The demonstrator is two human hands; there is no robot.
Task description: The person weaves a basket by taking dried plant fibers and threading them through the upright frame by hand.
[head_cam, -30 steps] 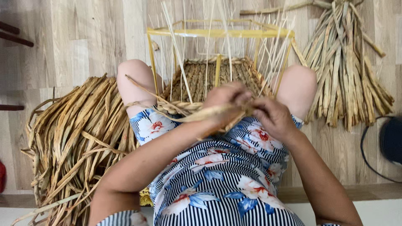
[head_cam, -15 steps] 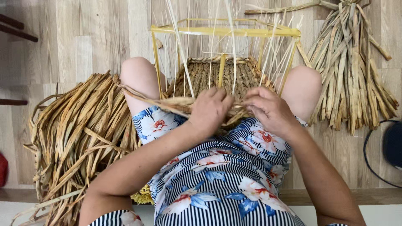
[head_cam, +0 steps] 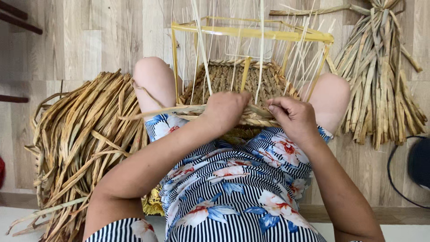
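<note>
Fingers of your left hand (head_cam: 226,110) were curled tight on the dry leaf strip (head_cam: 156,111), lower than a moment before. Your right hand (head_cam: 293,116) pinched the weave beside it. The strip sat pulled snug on the basket (head_cam: 233,78) rim between your knees.

Bright, even light; soft shadows; sharp.

Left hand (head_cam: 226,110) curled knuckles up, right hand (head_cam: 293,117) fingers bent, both forearms angled inward
</note>
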